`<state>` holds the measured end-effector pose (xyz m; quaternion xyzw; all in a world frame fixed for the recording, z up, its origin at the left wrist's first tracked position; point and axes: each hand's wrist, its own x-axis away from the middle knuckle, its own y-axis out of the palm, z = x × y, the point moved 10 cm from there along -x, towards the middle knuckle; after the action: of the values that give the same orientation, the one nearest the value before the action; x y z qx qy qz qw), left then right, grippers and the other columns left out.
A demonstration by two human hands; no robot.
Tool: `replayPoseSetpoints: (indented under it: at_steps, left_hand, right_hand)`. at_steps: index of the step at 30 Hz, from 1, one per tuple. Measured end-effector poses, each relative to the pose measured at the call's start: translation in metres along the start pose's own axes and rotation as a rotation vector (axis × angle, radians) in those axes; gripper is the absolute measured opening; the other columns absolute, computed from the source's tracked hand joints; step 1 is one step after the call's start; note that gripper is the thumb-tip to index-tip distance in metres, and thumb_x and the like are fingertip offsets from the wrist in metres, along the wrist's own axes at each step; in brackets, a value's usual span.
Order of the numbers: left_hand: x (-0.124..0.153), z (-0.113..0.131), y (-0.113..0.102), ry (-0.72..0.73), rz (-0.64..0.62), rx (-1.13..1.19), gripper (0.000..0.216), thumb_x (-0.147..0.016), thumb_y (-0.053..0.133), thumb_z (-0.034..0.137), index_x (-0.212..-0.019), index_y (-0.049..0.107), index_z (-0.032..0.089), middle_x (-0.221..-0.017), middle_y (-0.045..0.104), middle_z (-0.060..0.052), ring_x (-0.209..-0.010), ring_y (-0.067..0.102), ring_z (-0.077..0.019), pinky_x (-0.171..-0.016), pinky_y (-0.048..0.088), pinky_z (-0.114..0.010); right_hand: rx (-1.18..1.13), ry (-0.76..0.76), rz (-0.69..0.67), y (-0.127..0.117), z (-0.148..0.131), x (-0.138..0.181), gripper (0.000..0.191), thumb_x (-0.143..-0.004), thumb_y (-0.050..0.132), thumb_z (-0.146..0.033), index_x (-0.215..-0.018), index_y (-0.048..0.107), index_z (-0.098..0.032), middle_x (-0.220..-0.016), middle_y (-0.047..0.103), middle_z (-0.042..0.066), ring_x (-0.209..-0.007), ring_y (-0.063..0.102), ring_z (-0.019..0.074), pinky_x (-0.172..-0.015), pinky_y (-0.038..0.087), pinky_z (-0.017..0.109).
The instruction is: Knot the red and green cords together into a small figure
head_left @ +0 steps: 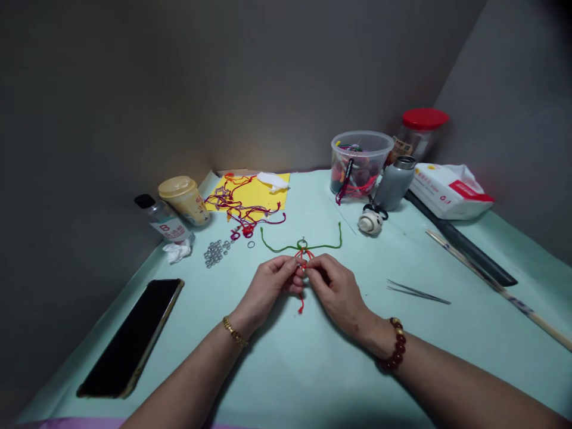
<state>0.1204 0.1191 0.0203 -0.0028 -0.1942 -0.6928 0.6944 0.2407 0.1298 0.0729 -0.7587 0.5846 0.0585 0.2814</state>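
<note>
My left hand (280,275) and my right hand (333,285) meet over the middle of the table, both pinching a red cord (301,304). One knotted end of it hangs down below my left fingers. Just beyond my fingertips, red loops join a small metal ring (303,243). From this ring a green cord (279,248) spreads out to both sides, its ends turned away from me. The exact crossing of the red strands is hidden by my fingers. Left of the hands lie several small metal rings (215,253) in a pile and a single larger ring (251,244).
Tweezers (417,292) lie at right, near a wooden stick (473,268) and a dark bar (465,244). A phone (134,336) is at left. Behind stand a yellow cup (185,199), a bottle (167,223), yellow paper (257,193) under cords, a clear tub (360,164) and a grey flask (395,185).
</note>
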Motion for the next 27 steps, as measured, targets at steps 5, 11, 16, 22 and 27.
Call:
replayPoseSetpoints:
  at_steps: [5, 11, 16, 22, 27]
  left_hand:
    - [0.0026, 0.0011, 0.0054, 0.018, -0.028, -0.053, 0.031, -0.078, 0.073, 0.043, -0.083, 0.066, 0.013, -0.068, 0.057, 0.001, -0.059, 0.054, -0.0083, -0.064, 0.051, -0.025]
    - [0.0027, 0.0035, 0.0036, 0.028, -0.02, -0.077, 0.031, -0.075, 0.076, 0.039, -0.086, 0.07, 0.011, -0.071, 0.062, -0.002, -0.063, 0.056, -0.0093, -0.066, 0.05, -0.025]
    - [0.0017, 0.0056, 0.0018, 0.043, 0.018, -0.118, 0.032, -0.076, 0.074, 0.041, -0.085, 0.068, 0.011, -0.075, 0.067, -0.005, -0.066, 0.061, -0.0114, -0.065, 0.052, -0.024]
    - [0.0009, 0.0013, 0.001, 0.017, 0.009, -0.138, 0.033, -0.077, 0.073, 0.044, -0.082, 0.064, 0.012, -0.074, 0.067, -0.004, -0.064, 0.062, -0.0116, -0.062, 0.053, -0.024]
    - [0.0019, 0.0004, 0.003, 0.012, -0.013, -0.137, 0.033, -0.078, 0.072, 0.045, -0.08, 0.064, 0.013, -0.07, 0.064, -0.003, -0.062, 0.06, -0.0107, -0.062, 0.053, -0.024]
  right_hand:
    - [0.04, -0.039, -0.032, 0.0032, -0.0039, 0.0014, 0.014, -0.089, 0.048, -0.014, -0.081, 0.057, -0.021, -0.08, 0.06, 0.002, -0.075, 0.057, 0.0146, -0.071, 0.044, 0.026]
    - [0.04, -0.011, -0.023, 0.0023, -0.0003, 0.0013, 0.015, -0.089, 0.048, -0.014, -0.078, 0.055, -0.021, -0.077, 0.059, 0.001, -0.073, 0.055, 0.0148, -0.07, 0.043, 0.026]
    - [0.03, 0.003, -0.029, 0.0025, 0.0023, 0.0006, 0.015, -0.09, 0.048, -0.015, -0.079, 0.056, -0.021, -0.079, 0.06, 0.001, -0.074, 0.056, 0.0144, -0.071, 0.043, 0.025]
    - [0.07, -0.007, -0.03, 0.0034, 0.0029, 0.0019, 0.014, -0.088, 0.05, -0.013, -0.077, 0.055, -0.021, -0.076, 0.059, 0.0, -0.07, 0.054, 0.0135, -0.067, 0.043, 0.024]
    - [0.099, 0.007, -0.038, 0.0041, 0.0036, 0.0022, 0.014, -0.087, 0.051, -0.013, -0.075, 0.054, -0.021, -0.074, 0.059, -0.001, -0.068, 0.054, 0.0132, -0.065, 0.041, 0.024]
